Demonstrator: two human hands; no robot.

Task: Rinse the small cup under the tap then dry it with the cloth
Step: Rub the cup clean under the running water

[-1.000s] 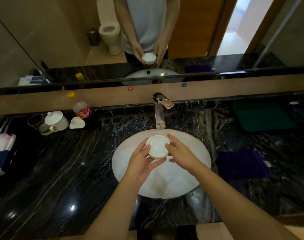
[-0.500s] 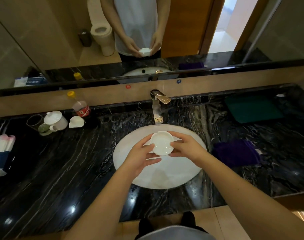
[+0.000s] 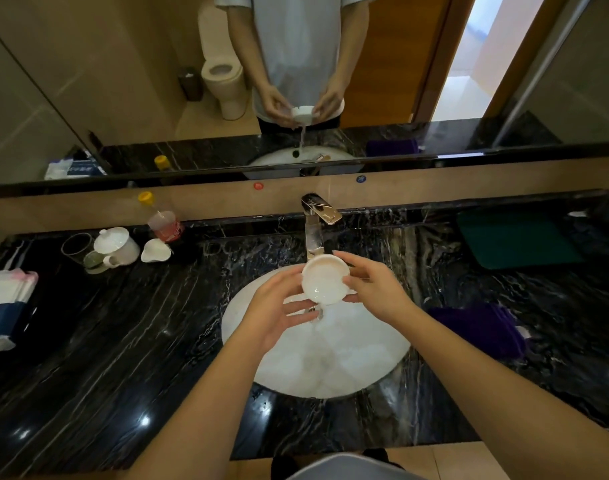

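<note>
The small white cup (image 3: 325, 278) is held over the white sink basin (image 3: 372, 358), just below the chrome tap (image 3: 317, 223). It is tilted towards me, and water pours from its lower rim into the basin. My left hand (image 3: 279, 317) supports it from the left and below. My right hand (image 3: 376, 289) grips its right rim with the fingertips. A purple cloth (image 3: 476, 327) lies folded on the counter to the right of the basin.
The black marble counter (image 3: 123, 341) carries a lidded white teapot (image 3: 117, 245), a white dish (image 3: 156, 251), a yellow-capped bottle (image 3: 162, 223) and a tissue pack (image 3: 5, 306) on the left. A green cloth (image 3: 514, 237) lies at the back right. A mirror runs behind.
The cup has been tipped towards me and water now spills out of it into the basin. Both hands stay on it.
</note>
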